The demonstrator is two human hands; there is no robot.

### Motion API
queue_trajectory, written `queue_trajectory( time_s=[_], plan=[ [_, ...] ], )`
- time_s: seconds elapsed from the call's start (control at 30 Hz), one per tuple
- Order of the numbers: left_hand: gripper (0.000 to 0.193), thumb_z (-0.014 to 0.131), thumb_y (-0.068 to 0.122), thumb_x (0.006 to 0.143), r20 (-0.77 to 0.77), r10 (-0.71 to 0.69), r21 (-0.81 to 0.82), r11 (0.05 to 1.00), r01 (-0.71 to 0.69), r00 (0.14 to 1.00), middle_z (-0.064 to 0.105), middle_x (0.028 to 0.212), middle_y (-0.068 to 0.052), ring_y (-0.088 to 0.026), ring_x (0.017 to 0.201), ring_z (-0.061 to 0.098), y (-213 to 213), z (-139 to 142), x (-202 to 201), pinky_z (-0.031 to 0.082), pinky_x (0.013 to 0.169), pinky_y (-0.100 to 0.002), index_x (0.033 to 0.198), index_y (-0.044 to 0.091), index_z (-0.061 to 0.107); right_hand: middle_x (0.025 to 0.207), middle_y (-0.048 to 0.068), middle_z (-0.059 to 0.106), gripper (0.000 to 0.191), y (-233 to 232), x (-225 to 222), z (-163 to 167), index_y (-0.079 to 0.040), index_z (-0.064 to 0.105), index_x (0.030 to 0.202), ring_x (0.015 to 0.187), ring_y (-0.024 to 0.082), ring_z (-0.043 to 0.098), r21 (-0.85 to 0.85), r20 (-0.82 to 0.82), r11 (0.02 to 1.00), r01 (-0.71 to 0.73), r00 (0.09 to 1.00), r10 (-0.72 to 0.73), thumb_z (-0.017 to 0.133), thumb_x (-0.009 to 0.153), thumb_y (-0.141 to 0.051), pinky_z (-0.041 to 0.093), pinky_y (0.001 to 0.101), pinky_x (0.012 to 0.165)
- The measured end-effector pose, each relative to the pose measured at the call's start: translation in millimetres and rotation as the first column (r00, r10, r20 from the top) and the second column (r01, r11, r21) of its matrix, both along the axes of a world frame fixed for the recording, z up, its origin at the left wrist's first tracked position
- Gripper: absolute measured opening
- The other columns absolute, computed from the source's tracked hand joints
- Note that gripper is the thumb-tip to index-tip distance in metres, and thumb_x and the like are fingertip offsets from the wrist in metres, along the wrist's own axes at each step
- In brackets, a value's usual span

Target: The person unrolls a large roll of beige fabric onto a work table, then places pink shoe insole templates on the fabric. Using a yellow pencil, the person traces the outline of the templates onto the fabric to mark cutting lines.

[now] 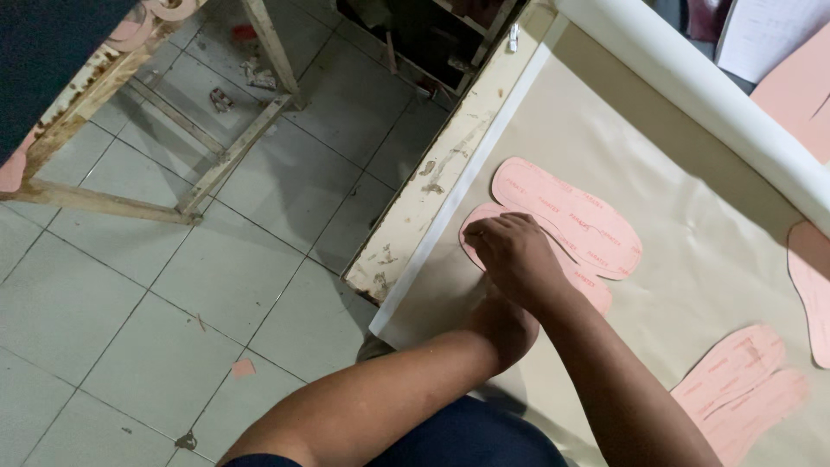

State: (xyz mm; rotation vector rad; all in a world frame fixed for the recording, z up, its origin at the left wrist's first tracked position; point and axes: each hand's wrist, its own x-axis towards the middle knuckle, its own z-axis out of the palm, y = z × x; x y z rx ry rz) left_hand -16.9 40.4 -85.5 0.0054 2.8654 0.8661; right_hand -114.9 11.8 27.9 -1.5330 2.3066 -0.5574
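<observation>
A flat pink insole (474,232), cut in a foot shape with a rounded end, lies on the tan paper sheet (657,173) that covers the surface (432,186), close to the chipped, cream-painted edge. A second pink insole (571,216) lies just beyond it, partly overlapping, and rows of small darker pink print run along its length. More pink insoles lie further off: a stacked pair (739,385) near the lower right and one (813,285) at the right border, while other pink sheets (800,86) and a white paper (765,35) sit past the white roll (692,78) that runs along the far side of the sheet. The right hand (517,255) rests on top of the near insole with the fingers curled down against it, pressing or pinching it; the view from behind the knuckles hides whether the fingertips actually grip its edge. The insole shows only at its rounded end to the left of the hand and in a strip to the right of the wrist. The left hand (501,324) lies beneath the right forearm, crossed under it, and its fingers are hidden, so I cannot tell whether it holds anything. To the left, grey floor tiles (173,285) carry a rusty metal frame (156,130) and a small pink scrap (243,367).
</observation>
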Motion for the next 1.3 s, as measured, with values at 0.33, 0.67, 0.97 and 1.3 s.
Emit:
queue_trajectory(
  time_s=[0.33,0.67,0.97,1.3],
  plan=[
    [0.034,0.052,0.010,0.092,0.027,0.153,0.173,0.972,-0.156,0.988,0.059,0.124,-0.025,-0.037,0.112,0.059,-35,55,-12,0.045,0.100,-0.051,0.122,-0.005,0.060,0.095,0.012,0.077,0.016,6,-42,12,-0.007,0.075,0.102,0.087,0.033,0.072,0.015,-0.090,0.959,0.283,0.955,-0.281,0.066,0.099,-0.019,0.056,0.0426,0.078],
    [0.022,0.062,0.007,0.087,0.004,-0.043,0.000,0.999,0.043,0.999,0.050,0.135,-0.018,-0.034,0.118,0.054,-58,77,-28,0.056,0.086,-0.045,0.109,0.005,0.068,0.094,0.011,0.076,0.017,-22,-57,5,-0.007,0.073,0.104,0.082,0.029,0.073,0.025,0.088,0.945,0.328,0.940,-0.328,0.062,0.099,-0.020,0.057,0.0396,0.073],
    [0.076,0.076,0.019,0.087,0.436,-0.417,-0.431,0.681,0.592,0.798,0.019,0.169,-0.016,-0.044,0.153,0.018,-55,104,-69,0.046,0.100,-0.044,0.153,0.008,0.042,0.094,0.009,0.078,0.020,-15,-106,0,-0.007,0.073,0.107,0.087,0.028,0.074,-0.035,0.014,0.900,0.435,0.901,-0.435,0.061,0.100,-0.023,0.056,0.0383,0.077],
    [0.097,0.077,0.008,0.082,0.430,-0.127,-0.197,0.953,0.230,0.894,0.004,0.171,-0.016,-0.043,0.124,0.052,-54,112,-75,0.060,0.087,-0.041,0.161,0.013,0.021,0.098,0.009,0.078,0.021,137,-118,10,-0.006,0.073,0.108,0.091,0.025,0.075,-0.028,0.006,0.710,0.704,0.710,-0.704,0.063,0.101,-0.023,0.056,0.0367,0.079]
  ],
)
